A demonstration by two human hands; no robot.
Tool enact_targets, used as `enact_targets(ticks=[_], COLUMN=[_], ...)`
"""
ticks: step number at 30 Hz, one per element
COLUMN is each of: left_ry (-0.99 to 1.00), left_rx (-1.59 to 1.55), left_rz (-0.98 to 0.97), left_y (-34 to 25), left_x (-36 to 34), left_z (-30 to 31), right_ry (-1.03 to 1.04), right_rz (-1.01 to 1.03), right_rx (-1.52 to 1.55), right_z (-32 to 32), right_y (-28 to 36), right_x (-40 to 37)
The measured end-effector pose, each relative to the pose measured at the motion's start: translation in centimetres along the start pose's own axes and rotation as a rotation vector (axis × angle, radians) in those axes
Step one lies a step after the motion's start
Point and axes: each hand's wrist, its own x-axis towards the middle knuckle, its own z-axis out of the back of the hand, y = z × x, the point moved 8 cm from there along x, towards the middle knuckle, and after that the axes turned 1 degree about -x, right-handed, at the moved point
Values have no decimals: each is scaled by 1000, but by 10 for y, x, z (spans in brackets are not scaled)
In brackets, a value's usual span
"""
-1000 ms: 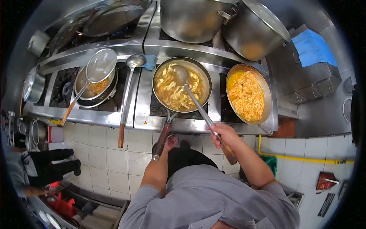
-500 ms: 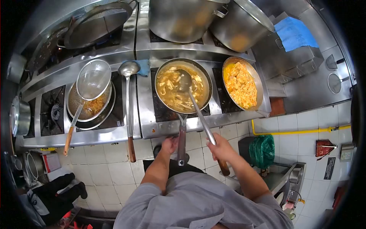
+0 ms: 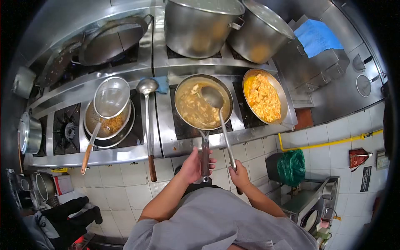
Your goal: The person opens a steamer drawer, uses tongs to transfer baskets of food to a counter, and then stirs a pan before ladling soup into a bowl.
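Note:
A long-handled steel ladle (image 3: 227,143) is gripped by my right hand (image 3: 239,175), its bowl dipped in a pan (image 3: 181,118) of brown liquid with pale pieces. My left hand (image 3: 195,165) is beside the pan's brown handle (image 3: 205,160), palm turned up and fingers spread behind it. To the right, a second pan (image 3: 284,104) holds an orange rice-like food (image 3: 264,96). At the left, a mesh strainer (image 3: 111,96) lies over a bowl (image 3: 92,121) with brown bits in it. Another ladle (image 3: 149,125) lies on the stove beside a blue cloth (image 3: 161,84).
Two large pots (image 3: 200,29) stand at the back, and a big pan (image 3: 112,41) sits back left. A lidded pot (image 3: 31,133) is at the far left. A person (image 3: 62,221) is at lower left. A bin (image 3: 291,166) stands at right.
My left hand has moved up to the pan handle and its fingers have spread. My right hand has come lower and nearer the handle, and the ladle bowl has shifted within the pan.

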Motion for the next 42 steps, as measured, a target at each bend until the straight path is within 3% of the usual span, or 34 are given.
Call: enact_targets(ticks=[1,2,3,7,10,12,15,18,23,25,26,32,34,36,37,38,39,40,41,42], left_ry=[-60,-180,-168,-295,-395,-443,-492,-603,-662,-683,-699,-689,-674,-646,-639,-565,-572,-555,-537,-522], left_rx=[138,244,263,322,301,309,286,262,153,110,74,96,121,154,161,161,163,162,187,278], left_rz=[-36,-52,-64,-235,-304,-333,-390,-453,-564,-586,-603,-651,-635,-611,-617,-630,-611,-620,-653,-590], left_y=[-6,-13,-14,-26,-26,-22,-12,-5,5,5,5,-5,-10,-8,-9,-7,-7,-7,-5,-3], left_x=[-5,-11,-11,-41,-72,-91,-117,-143,-176,-187,-193,-203,-195,-197,-194,-180,-174,-158,-150,-146], left_z=[-1,-1,2,32,48,64,94,112,134,134,134,137,133,113,97,93,74,78,64,38], right_ry=[-11,106,232,207,251,210,-23,-48,119,463,392,243,302,361,179,381,286,401,304,203], right_rz=[14,-165,-335,-119,18,126,36,-23,-92,-119,-137,12,203,225,382,275,273,310,312,674], right_rx=[5,477,950,1276,1367,1054,616,189,298,1026,1123,984,920,949,975,992,1064,965,907,586], right_z=[10,12,14,126,188,225,256,268,270,259,263,303,324,330,340,342,353,345,352,334], right_y=[14,20,39,176,224,265,293,302,322,340,348,327,313,301,277,254,215,196,149,173], right_x=[5,15,22,82,149,194,267,329,345,330,316,275,267,238,240,245,267,264,280,231])
